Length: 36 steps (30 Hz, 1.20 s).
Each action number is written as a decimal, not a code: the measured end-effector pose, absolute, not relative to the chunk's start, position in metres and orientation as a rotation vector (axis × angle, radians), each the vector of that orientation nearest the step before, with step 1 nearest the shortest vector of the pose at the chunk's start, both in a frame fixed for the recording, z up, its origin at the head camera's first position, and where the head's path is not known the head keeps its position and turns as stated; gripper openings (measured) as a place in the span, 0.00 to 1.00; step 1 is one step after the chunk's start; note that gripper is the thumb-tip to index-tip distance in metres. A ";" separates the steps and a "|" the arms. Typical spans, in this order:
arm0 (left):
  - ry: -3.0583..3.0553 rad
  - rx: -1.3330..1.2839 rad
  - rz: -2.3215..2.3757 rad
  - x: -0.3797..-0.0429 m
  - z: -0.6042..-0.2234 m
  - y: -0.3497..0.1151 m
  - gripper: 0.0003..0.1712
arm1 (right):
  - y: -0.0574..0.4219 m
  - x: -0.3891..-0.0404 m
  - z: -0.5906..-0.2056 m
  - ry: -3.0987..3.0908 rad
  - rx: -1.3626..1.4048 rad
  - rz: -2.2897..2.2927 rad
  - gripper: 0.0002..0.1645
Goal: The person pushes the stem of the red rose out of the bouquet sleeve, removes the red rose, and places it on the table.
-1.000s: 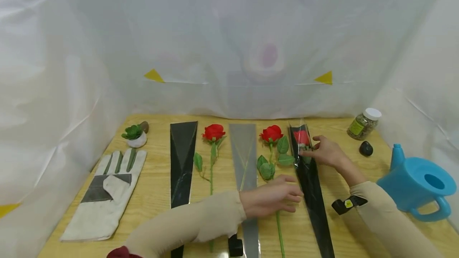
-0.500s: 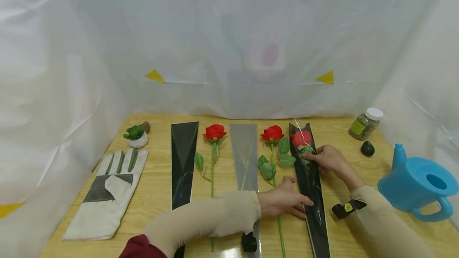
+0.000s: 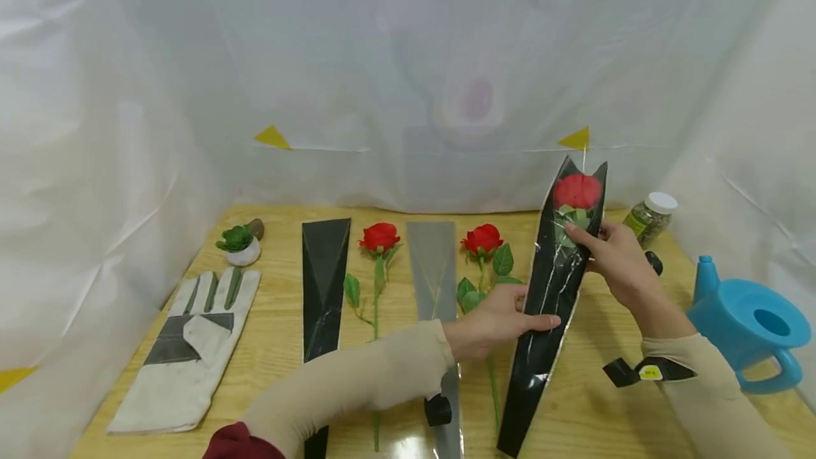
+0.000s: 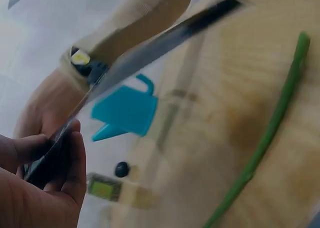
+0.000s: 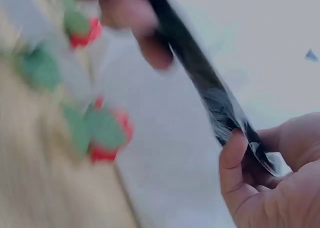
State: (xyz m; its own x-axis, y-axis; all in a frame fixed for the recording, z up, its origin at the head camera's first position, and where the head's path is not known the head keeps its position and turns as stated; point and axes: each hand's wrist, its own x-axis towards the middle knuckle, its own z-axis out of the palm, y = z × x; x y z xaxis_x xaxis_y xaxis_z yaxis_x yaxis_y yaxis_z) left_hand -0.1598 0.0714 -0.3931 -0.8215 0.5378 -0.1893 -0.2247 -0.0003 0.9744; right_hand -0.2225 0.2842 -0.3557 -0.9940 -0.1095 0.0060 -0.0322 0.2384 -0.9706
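On my feed, the glossy, tapering black sleeve (image 3: 550, 296) is held tilted above the wood-grained bench (image 3: 397, 310), 1 red rose (image 3: 576, 191) showing through its clear front. I see the right hand (image 3: 618, 261) pinching its upper part, thumb on the film; the left hand (image 3: 494, 319) has its fingers gripping lower down. Left of it lie 2 ruffled, leafy-stemmed loose roses (image 3: 482, 238), 1 flat grey sleeve (image 3: 432, 253) between them.

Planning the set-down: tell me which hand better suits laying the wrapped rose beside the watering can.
Probably the right hand: it grips the wrapped rose just below the bloom, nearer the watering can; the left hand holds it lower, farther away.
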 end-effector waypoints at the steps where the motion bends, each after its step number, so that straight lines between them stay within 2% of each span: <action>1: 1.758 0.366 1.879 -0.162 -0.388 0.067 0.07 | 0.279 -0.217 -0.350 2.396 -0.173 -1.960 0.29; 10: 2.241 0.672 1.628 -0.182 -0.343 0.019 0.10 | 0.242 -0.178 -0.319 2.086 -0.371 -2.362 0.25; 14: 2.444 0.795 1.399 -0.192 -0.324 -0.008 0.21 | 0.236 -0.172 -0.310 1.990 -0.481 -2.509 0.21; 17: 2.516 0.843 1.305 -0.196 -0.317 -0.026 0.22 | 0.230 -0.171 -0.311 1.949 -0.543 -2.581 0.20; 23: 2.564 0.907 1.300 -0.195 -0.323 -0.040 0.21 | 0.207 -0.173 -0.325 2.015 -0.520 -2.561 0.16; 25: 2.570 0.909 1.312 -0.192 -0.325 -0.040 0.15 | 0.200 -0.172 -0.329 2.073 -0.472 -2.563 0.14; 28: 2.589 0.896 1.316 -0.187 -0.327 -0.040 0.11 | 0.192 -0.169 -0.333 2.119 -0.437 -2.568 0.13; 32: 2.628 0.886 1.324 -0.181 -0.332 -0.042 0.24 | 0.183 -0.166 -0.337 2.167 -0.451 -2.563 0.11; 36: 2.586 0.862 1.398 -0.176 -0.338 -0.044 0.18 | 0.178 -0.164 -0.341 2.175 -0.443 -2.552 0.11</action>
